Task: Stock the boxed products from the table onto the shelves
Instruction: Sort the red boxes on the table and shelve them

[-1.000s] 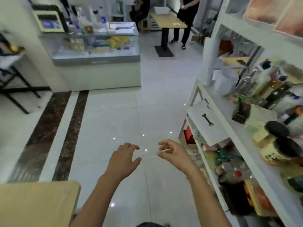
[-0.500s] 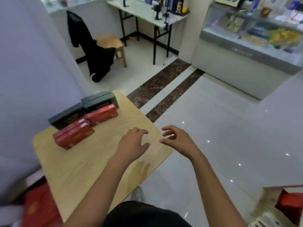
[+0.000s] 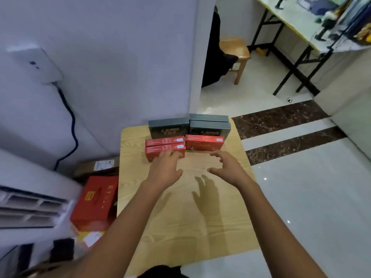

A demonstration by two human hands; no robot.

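Neatly ranked along the far edge of the wooden worktop (image 3: 180, 227) stand the boxed products. At the front are three flat red boxes with white labels, a front left red box (image 3: 153, 154) just ahead of a rear left red box (image 3: 164, 140), and a right red box (image 3: 204, 143) beside them. Taller dark grey boxes (image 3: 209, 128) stand close behind, against the pale wall.

Beside the worktop on the left, a large red carton (image 3: 96, 199) sits on the floor near a white appliance (image 3: 30, 207), and a black cable (image 3: 72, 125) hangs down the wall. Past the wall's corner, a wooden stool (image 3: 234, 49) stands with a dark garment (image 3: 214, 57) next to it.

Both forearms stretch over the bare wood. The left hand (image 3: 164, 171) is open and its fingertips reach the near face of the front left red box. The right hand (image 3: 226, 167) hovers just short of the right red box with its fingers spread and lightly bent, holding nothing.
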